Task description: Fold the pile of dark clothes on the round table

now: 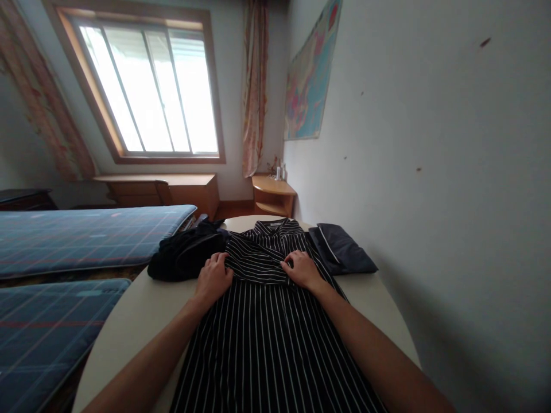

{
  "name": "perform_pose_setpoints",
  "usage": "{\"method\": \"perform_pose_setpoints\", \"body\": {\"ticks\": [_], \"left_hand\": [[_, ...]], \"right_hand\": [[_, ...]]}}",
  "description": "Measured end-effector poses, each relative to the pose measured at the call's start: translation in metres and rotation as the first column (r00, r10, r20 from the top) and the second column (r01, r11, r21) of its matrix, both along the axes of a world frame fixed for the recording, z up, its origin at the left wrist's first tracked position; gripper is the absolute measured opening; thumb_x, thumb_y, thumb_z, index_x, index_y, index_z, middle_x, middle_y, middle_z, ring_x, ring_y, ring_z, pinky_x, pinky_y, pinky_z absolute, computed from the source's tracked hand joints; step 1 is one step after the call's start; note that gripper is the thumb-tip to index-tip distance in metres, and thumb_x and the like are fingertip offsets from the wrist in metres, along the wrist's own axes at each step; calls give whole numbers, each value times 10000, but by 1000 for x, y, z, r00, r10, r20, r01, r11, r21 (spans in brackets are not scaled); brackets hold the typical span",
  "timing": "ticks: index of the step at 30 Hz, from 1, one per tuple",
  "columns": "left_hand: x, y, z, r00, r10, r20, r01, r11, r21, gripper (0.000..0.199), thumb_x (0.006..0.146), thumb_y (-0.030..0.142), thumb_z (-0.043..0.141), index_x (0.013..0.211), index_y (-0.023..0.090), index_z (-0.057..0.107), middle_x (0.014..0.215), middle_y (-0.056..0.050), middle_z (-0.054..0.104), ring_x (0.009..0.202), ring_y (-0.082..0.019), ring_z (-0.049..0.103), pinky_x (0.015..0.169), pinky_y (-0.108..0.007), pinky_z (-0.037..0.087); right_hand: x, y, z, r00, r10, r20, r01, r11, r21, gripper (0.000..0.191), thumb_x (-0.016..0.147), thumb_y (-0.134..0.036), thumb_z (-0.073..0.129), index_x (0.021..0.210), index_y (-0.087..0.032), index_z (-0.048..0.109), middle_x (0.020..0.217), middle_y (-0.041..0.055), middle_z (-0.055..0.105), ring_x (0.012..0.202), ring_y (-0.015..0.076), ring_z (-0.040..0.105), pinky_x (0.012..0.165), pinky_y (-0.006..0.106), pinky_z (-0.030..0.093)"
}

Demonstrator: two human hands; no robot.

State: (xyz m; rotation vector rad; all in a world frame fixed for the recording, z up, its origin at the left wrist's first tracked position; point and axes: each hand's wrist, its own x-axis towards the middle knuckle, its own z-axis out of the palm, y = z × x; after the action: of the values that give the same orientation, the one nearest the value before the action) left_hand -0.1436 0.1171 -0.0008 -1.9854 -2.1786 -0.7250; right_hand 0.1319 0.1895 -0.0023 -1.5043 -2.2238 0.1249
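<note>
A black shirt dress [267, 338] with white stripes lies lengthwise on the round table, its collar at the far end. One sleeve [253, 265] is laid across the chest, its stripes running sideways. At the dress's left edge, my left hand [214, 279] has its fingers curled on the folded cloth. My right hand [302, 268] pinches the sleeve near its end, thumb against fingertips. The lower part of the dress runs toward me between my forearms.
A dark bundled cloth item [185, 252] sits left of the dress, and a folded dark garment [344, 246] lies to its right. The pale table [124, 344] stands near the wall [451, 229]. Plaid mattresses [86, 238] are on the left.
</note>
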Motion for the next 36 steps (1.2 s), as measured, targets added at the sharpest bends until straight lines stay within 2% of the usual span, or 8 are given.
{"method": "perform_pose_setpoints", "body": {"ticks": [3, 12, 20, 25, 28, 31, 34, 36], "left_hand": [[-13, -8, -9, 999, -38, 28, 38, 999, -13, 475, 831, 197, 546, 1300, 125, 528, 1268, -128, 598, 1107, -262, 576, 988, -385, 457], [-19, -6, -16, 982, -173, 76, 178, 982, -63, 407, 845, 49, 454, 1150, 222, 660, 1197, -57, 640, 1079, -205, 595, 979, -332, 443], [-11, -10, -4, 965, -258, -48, 252, 961, -111, 377, 882, 42, 455, 1106, 238, 687, 1170, -32, 667, 1030, -217, 577, 925, -348, 453], [-7, -13, 5, 949, -307, -65, 293, 941, -170, 330, 919, 68, 459, 1094, 247, 674, 1159, -19, 672, 1052, -229, 564, 917, -355, 457], [-5, -14, 6, 945, -324, -55, 309, 933, -181, 311, 928, 76, 462, 1079, 258, 664, 1135, -13, 675, 1044, -228, 571, 890, -354, 466], [-3, -13, 5, 948, -315, -49, 301, 935, -185, 308, 921, 70, 469, 1064, 266, 660, 1121, -11, 677, 1032, -226, 578, 884, -359, 470], [-3, -12, 3, 954, -298, -31, 289, 942, -169, 316, 903, 56, 469, 1054, 262, 654, 1122, -11, 675, 1024, -225, 584, 873, -351, 480], [-5, -11, 1, 965, -261, 30, 262, 958, -116, 315, 904, 57, 446, 1049, 257, 642, 1126, -14, 666, 1016, -212, 597, 867, -332, 489]], "right_hand": [[-21, 9, 14, 994, -68, 89, 67, 998, 3, 304, 901, -445, 549, 878, -178, 692, 1029, 123, 669, 1034, 264, 563, 901, 369, 418], [-107, 56, 24, 996, 91, 27, -91, 996, -4, 362, 916, -385, 541, 1204, -178, 612, 1215, 107, 658, 1146, 254, 555, 974, 368, 406], [-178, 114, 42, 961, 235, -144, -251, 962, -109, 422, 945, -376, 506, 1286, -132, 559, 1289, 127, 637, 1186, 220, 580, 1014, 301, 404], [-210, 126, 40, 944, 265, -198, -313, 908, -277, 565, 912, -550, 521, 1320, -159, 539, 1321, 136, 621, 1176, 252, 600, 971, 326, 444], [-216, 125, 32, 965, 222, -143, -258, 908, -331, 607, 859, -621, 550, 1267, -174, 601, 1257, 142, 660, 1140, 284, 619, 938, 356, 462], [-217, 125, 26, 979, 173, -112, -202, 914, -353, 444, 814, -569, 617, 1033, -199, 726, 1097, 118, 729, 1061, 292, 649, 877, 352, 476], [-215, 131, 26, 965, 99, -241, -181, 922, -343, 302, 799, -478, 660, 855, -193, 743, 941, 93, 754, 968, 274, 672, 829, 330, 483], [-214, 137, 28, 928, 67, -367, -183, 939, -291, 296, 859, -438, 603, 911, -174, 726, 958, 92, 750, 959, 243, 671, 839, 309, 480]]}}
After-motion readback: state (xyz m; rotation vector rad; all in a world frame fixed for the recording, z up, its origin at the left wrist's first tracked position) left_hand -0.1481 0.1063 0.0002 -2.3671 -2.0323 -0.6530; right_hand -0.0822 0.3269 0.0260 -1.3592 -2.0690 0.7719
